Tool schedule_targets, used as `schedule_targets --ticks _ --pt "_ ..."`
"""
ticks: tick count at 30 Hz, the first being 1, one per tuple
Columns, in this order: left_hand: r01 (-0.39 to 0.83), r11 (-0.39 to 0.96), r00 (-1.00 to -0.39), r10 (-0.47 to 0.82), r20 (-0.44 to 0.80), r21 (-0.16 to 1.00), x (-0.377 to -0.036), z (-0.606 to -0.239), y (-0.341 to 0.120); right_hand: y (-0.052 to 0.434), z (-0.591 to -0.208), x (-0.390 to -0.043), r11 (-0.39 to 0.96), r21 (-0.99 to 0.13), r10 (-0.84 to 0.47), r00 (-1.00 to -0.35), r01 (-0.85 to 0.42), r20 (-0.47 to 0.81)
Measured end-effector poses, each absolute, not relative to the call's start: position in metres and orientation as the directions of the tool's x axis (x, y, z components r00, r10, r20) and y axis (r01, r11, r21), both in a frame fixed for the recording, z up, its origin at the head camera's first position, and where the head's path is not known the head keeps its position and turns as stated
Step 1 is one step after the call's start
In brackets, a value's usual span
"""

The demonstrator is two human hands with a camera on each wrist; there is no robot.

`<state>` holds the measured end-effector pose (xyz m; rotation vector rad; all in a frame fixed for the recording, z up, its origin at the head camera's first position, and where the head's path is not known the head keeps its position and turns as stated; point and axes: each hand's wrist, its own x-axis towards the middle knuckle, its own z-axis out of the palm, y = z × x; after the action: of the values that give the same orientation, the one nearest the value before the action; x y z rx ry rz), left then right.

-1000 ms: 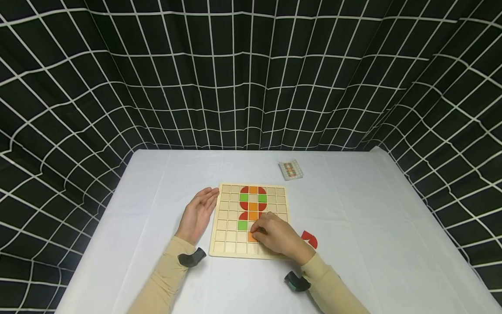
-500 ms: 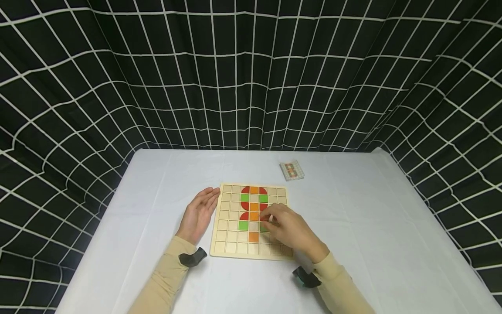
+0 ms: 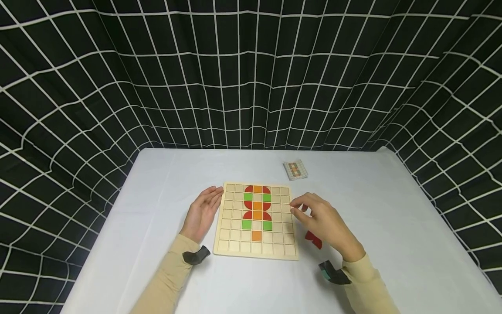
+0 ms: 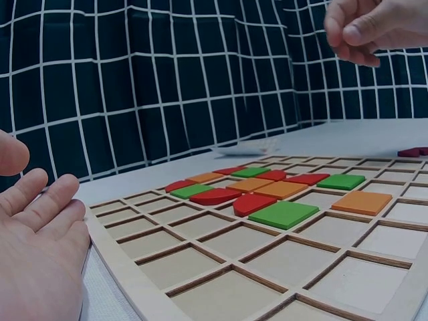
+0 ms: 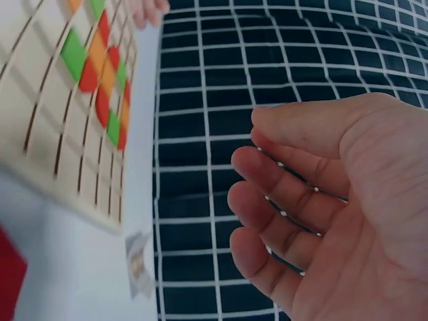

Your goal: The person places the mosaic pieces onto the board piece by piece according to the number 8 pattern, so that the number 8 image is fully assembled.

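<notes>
The wooden grid board (image 3: pixel 256 222) is lying flat on the white tabletop (image 3: pixel 157 200), with red, orange and green tiles (image 3: pixel 256 208) seated in its middle columns. The left hand (image 3: pixel 204 212) is being rested on the tabletop, touching the board's left edge, its fingers (image 4: pixel 40 200) straight and released. The right hand (image 3: pixel 325 224) is being held just beside the board's right edge, its fingers (image 5: pixel 281 200) loosely curled and grasping nothing. A red piece (image 3: pixel 313 238) is lying on the tabletop beneath that hand. A small pattern card (image 3: pixel 296 169) is lying beyond the board.
</notes>
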<state>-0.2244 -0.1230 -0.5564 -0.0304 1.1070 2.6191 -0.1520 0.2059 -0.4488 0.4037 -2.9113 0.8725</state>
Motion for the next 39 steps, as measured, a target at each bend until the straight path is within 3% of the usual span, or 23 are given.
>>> schedule_targets --ticks 8,17,30,39 --pt "-0.285 -0.662 -0.955 0.256 -0.148 0.693 -0.224 -0.553 -0.121 0.233 -0.453 -0.141 0.814 -0.529 -0.216 -0.97 -0.241 0.11" --pt "-0.265 -0.656 -0.958 0.261 -0.118 0.707 -0.223 -0.554 -0.122 0.25 -0.469 -0.131 0.856 -0.504 -0.149 -0.988 -0.114 -0.029" --pt "-0.278 -0.662 -0.955 0.265 -0.13 0.696 -0.223 -0.555 -0.122 0.257 -0.496 -0.125 0.921 -0.376 -0.136 -0.988 -0.099 -0.074" --pt "-0.279 -0.659 -0.956 0.259 -0.138 0.699 -0.223 -0.554 -0.122 0.254 -0.502 -0.122 0.93 -0.357 -0.144 -0.981 -0.09 -0.127"
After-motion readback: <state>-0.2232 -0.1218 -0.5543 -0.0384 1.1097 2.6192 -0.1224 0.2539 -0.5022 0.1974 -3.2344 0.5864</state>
